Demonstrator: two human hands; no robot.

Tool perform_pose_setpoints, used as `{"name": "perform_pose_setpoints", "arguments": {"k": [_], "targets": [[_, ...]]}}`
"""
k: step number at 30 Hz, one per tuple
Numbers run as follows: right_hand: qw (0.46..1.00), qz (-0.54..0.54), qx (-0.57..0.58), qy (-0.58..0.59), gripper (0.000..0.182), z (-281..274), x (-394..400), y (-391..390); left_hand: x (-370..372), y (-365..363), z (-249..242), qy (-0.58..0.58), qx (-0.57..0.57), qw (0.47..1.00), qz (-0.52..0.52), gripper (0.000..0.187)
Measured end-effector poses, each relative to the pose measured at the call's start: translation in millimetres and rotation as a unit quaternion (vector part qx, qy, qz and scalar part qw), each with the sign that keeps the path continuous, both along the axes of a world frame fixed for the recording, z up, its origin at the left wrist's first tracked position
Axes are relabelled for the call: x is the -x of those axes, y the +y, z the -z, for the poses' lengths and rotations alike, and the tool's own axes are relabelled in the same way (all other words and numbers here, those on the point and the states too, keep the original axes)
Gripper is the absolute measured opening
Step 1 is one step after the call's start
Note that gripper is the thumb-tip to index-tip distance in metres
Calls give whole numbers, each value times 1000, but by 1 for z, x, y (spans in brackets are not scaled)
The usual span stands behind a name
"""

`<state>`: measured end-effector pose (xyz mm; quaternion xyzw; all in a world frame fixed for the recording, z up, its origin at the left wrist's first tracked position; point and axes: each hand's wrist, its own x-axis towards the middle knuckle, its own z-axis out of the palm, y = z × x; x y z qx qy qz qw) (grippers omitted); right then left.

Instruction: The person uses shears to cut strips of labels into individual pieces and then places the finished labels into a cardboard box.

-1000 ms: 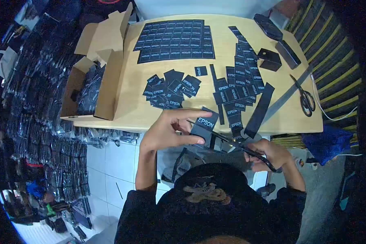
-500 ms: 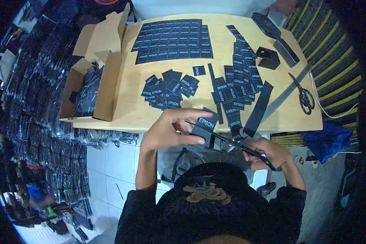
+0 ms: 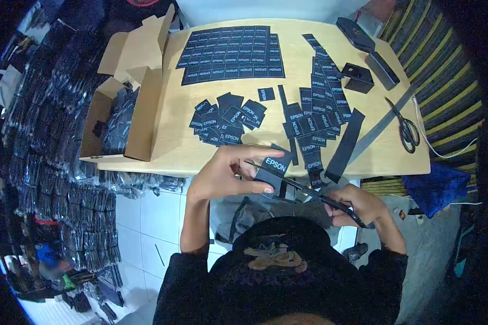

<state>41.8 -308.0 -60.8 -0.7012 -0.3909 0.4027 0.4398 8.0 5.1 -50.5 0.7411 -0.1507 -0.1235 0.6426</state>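
Observation:
My left hand [image 3: 214, 176] pinches a black label piece [image 3: 275, 165] with white EPSON lettering between thumb and fingers, just off the table's front edge. In my right hand [image 3: 367, 203] are black-handled scissors [image 3: 339, 205]. Their blades point left and lie across the label piece, close to my left fingers. How far the blades are parted is hard to make out. Beyond my left hand is a loose pile of small square EPSON labels [image 3: 230, 116]. Overlapping EPSON label strips [image 3: 321, 89] lie farther right.
Uncut label sheets [image 3: 228, 46] lie at the back of the wooden table [image 3: 171, 138]. An open cardboard box [image 3: 139, 122] stands left, with dark pieces inside. To the right are another pair of scissors [image 3: 408, 132], a long grey ruler-like strip [image 3: 378, 125] and a black block [image 3: 358, 77].
The scissors' handles have shifted slightly, and the handle loops look closer together. My left hand and the label piece have barely moved.

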Motion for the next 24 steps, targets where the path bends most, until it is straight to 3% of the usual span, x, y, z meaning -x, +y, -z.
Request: {"name": "perform_pose_setpoints", "arguments": {"k": [15, 19, 24], "targets": [[998, 42, 1, -40, 26, 9, 7, 1, 0, 3, -4, 41, -8, 999, -5, 63], [996, 50, 18, -67, 26, 9, 7, 1, -3, 3, 1, -12, -30, 999, -1, 58], [992, 100, 36, -71, 26, 13, 11, -13, -11, 15, 13, -47, -52, 994, -81, 54]]}}
